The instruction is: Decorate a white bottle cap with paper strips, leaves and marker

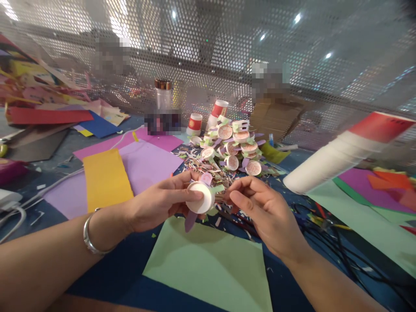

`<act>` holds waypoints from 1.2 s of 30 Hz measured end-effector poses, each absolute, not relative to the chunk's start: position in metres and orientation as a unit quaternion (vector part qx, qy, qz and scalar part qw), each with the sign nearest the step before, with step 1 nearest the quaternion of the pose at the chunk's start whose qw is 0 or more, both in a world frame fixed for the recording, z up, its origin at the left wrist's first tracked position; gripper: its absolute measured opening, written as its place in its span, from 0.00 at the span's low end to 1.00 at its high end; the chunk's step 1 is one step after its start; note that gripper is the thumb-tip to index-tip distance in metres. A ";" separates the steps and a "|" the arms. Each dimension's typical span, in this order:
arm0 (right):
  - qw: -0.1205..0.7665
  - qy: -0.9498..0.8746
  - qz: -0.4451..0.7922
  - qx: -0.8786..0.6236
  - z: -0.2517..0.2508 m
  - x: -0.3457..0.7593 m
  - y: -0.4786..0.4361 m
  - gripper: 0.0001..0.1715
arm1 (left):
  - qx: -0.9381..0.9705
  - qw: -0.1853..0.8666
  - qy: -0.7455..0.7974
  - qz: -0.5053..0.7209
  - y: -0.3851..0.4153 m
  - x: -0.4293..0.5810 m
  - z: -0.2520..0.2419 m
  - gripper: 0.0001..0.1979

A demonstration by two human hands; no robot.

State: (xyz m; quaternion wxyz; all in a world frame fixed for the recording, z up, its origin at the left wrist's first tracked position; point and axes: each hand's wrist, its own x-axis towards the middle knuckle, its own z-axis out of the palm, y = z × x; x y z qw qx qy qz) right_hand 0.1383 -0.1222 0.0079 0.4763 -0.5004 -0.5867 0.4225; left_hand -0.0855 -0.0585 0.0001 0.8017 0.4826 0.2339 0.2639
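My left hand point(169, 195) grips a small craft made from a paper cup base point(199, 197), white and round. Its thumb presses on the flat white disc. Pink, green and purple paper pieces stick out around the rim like limbs. Close by on the right, my right hand point(260, 208) has curled fingers, with thumb and forefinger near each other; what they pinch, if anything, is hidden. Beneath both hands lies a light green paper sheet point(211, 264). Behind them, several similar cup-base crafts point(232, 149) are heaped on shredded paper scraps.
A long stack of paper cups point(338, 156) leans at right, beside black cables point(334, 247). Left are yellow paper point(105, 180), lilac paper point(146, 167) and a white cable point(61, 186). A jar point(163, 97) and a perforated metal screen point(214, 47) stand behind.
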 end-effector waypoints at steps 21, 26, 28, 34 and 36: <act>0.435 -0.567 0.521 -0.467 0.004 0.131 -0.122 0.17 | 0.613 0.721 0.218 0.239 -0.059 -0.086 -0.004 0.22; 0.424 -0.564 0.531 -0.469 0.004 0.130 -0.122 0.17 | 0.626 0.701 0.241 0.243 -0.059 -0.085 -0.005 0.26; 0.434 -0.552 0.542 -0.461 0.004 0.132 -0.122 0.15 | 0.608 0.704 0.268 0.252 -0.059 -0.086 -0.002 0.26; 0.476 -0.537 0.525 -0.457 0.002 0.131 -0.122 0.14 | 0.538 0.741 0.316 0.247 -0.061 -0.088 0.002 0.26; 0.471 -0.545 0.518 -0.461 0.002 0.130 -0.122 0.15 | 0.529 0.742 0.322 0.255 -0.061 -0.086 0.000 0.23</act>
